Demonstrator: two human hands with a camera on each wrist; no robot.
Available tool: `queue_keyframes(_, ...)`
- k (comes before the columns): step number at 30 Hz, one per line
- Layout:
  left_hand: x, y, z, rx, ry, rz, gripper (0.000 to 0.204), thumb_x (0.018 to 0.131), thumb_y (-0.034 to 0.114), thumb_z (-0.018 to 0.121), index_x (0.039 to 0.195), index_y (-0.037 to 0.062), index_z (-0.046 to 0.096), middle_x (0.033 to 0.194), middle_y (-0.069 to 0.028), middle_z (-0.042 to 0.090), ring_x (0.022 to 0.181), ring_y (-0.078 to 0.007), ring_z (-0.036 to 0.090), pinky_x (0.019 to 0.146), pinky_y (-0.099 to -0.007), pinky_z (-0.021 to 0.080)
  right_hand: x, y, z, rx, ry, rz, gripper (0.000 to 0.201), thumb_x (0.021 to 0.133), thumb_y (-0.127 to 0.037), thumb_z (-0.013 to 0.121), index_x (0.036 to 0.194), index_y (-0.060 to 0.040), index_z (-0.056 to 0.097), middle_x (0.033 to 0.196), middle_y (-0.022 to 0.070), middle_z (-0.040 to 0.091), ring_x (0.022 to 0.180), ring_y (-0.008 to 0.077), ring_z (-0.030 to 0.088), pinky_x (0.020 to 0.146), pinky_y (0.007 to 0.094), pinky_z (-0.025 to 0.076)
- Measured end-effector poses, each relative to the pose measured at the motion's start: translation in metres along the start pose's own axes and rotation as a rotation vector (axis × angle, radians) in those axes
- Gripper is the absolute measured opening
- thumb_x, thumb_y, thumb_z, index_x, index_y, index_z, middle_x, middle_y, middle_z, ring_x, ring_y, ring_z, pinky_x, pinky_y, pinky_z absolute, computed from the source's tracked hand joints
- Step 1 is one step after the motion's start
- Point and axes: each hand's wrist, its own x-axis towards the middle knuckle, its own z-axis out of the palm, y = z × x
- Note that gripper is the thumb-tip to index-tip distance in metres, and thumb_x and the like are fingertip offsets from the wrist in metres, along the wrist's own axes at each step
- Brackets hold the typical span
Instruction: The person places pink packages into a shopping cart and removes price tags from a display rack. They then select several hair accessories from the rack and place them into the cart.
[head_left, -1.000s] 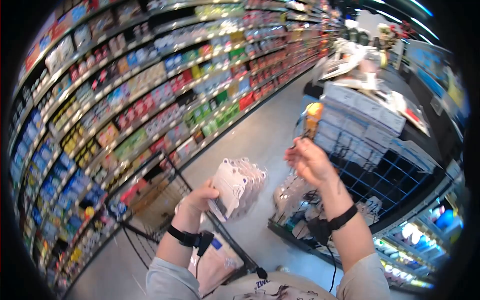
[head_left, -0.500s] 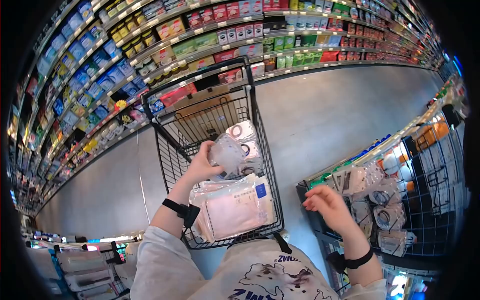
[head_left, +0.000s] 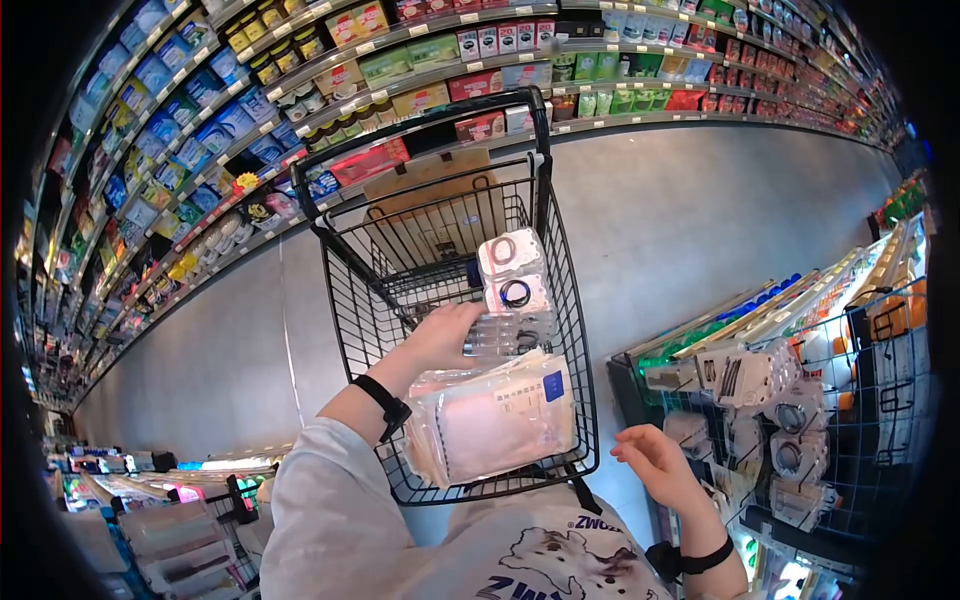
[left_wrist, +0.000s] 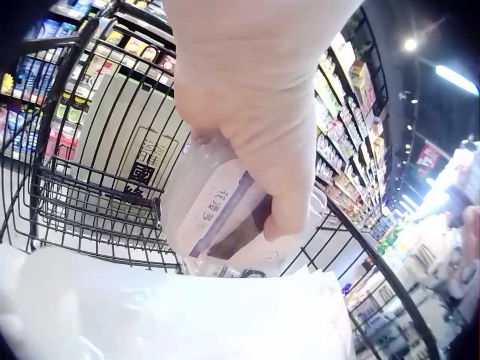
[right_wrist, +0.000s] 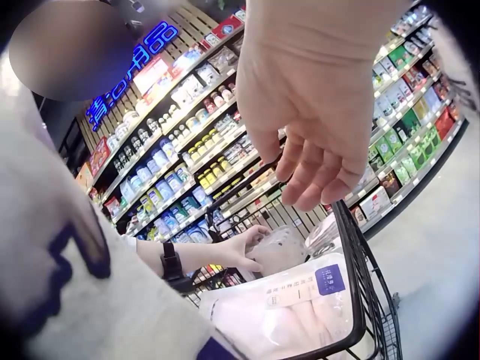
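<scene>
Inside the black cart, the left hand [head_left: 440, 338] grips a stack of clear plastic packs [head_left: 492, 335], its thumb across the near face in the left wrist view, where a purple and white label [left_wrist: 221, 214] shows. Beside that stack lie white packs with coiled bands, one light [head_left: 508, 252] and one dark [head_left: 518, 293]. Large clear bags with pink contents [head_left: 495, 415] fill the near end of the cart. Outside the cart, to its right, hangs the right hand [head_left: 662, 470], empty, with loosely bent fingers [right_wrist: 311, 176].
A flattened cardboard box [head_left: 430, 195] stands at the cart's far end. Stocked shelves [head_left: 400, 95] run behind the cart [head_left: 590, 400]. At the right a wire rack [head_left: 850, 440] holds more small packs, and another display [head_left: 180, 540] stands at the lower left.
The view has swung from the aisle and rack to the cart. The left hand has carried its stack from beside the cart down into it. The right hand has drawn back low beside the cart.
</scene>
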Motion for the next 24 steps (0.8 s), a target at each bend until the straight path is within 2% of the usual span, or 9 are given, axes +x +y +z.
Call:
queue_keyframes(4,0.003,0.001,0.006,-0.032,-0.024,0.045,0.075,0.062,0.029,0.080,0.124,0.0036,0.047,0.113,-0.0178,0.060,0.106,-0.0356,0.055,0.092,-0.0422,0.046,-0.006,0.006,-0.003,0.021,0.027,0.023,0.020,0.095,-0.010,0.059,0.112,-0.0001,0.057,0.095,0.0079,0.068,0.090,0.0121,0.063,0.082,0.0271,0.048)
queue_keyframes(6,0.006,-0.003,0.009,-0.067,-0.099,-0.011,0.076,0.063,0.034,0.081,0.124,0.0031,0.047,0.113,-0.0190,0.060,0.108,-0.0358,0.056,0.093,-0.0418,0.045,-0.008,0.005,-0.004,0.036,0.009,0.070,0.018,0.096,-0.008,0.056,0.112,-0.0005,0.054,0.100,0.0071,0.063,0.097,0.0153,0.061,0.087,0.0304,0.048)
queue_keyframes(10,0.014,-0.002,0.014,-0.145,-0.157,-0.016,0.082,0.063,0.038,0.082,0.127,0.0022,0.045,0.114,-0.0205,0.059,0.108,-0.0360,0.056,0.094,-0.0414,0.045,-0.010,0.013,-0.005,0.034,0.022,0.086,0.018,0.096,-0.008,0.056,0.112,-0.0006,0.054,0.101,0.0069,0.062,0.098,0.0155,0.061,0.087,0.0302,0.048)
queue_keyframes(15,0.031,-0.006,0.032,-0.283,-0.235,0.011,0.084,0.062,0.030,0.083,0.130,0.0015,0.042,0.119,-0.0210,0.058,0.111,-0.0343,0.057,0.095,-0.0390,0.046,-0.011,0.017,-0.004,0.060,0.039,0.096,0.018,0.095,-0.007,0.056,0.112,-0.0002,0.054,0.102,0.0066,0.061,0.099,0.0156,0.060,0.087,0.0300,0.048)
queue_keyframes(18,0.044,-0.036,0.064,-0.429,-0.230,0.011,0.087,0.061,0.026,0.081,0.132,0.0009,0.039,0.120,-0.0226,0.057,0.110,-0.0367,0.057,0.095,-0.0415,0.045,-0.012,0.018,-0.004,0.056,0.037,0.097,0.018,0.095,-0.007,0.056,0.112,-0.0001,0.054,0.102,0.0066,0.061,0.098,0.0157,0.060,0.087,0.0300,0.048)
queue_keyframes(21,0.057,-0.030,0.070,-0.477,-0.255,-0.035,0.088,0.059,0.020,0.080,0.132,0.0004,0.037,0.120,-0.0236,0.057,0.111,-0.0364,0.057,0.095,-0.0408,0.045,-0.013,0.019,-0.005,0.066,0.051,0.105,0.019,0.095,-0.007,0.057,0.112,0.0000,0.054,0.102,0.0066,0.061,0.099,0.0157,0.060,0.087,0.0298,0.047)
queue_keyframes(24,0.067,-0.015,0.072,-0.434,-0.225,-0.026,0.086,0.059,0.023,0.081,0.131,0.0004,0.038,0.120,-0.0249,0.055,0.114,-0.0381,0.053,0.097,-0.0415,0.044,-0.015,0.018,-0.007,0.087,0.071,0.116,0.019,0.095,-0.007,0.057,0.112,0.0002,0.054,0.101,0.0064,0.062,0.099,0.0154,0.060,0.088,0.0297,0.047)
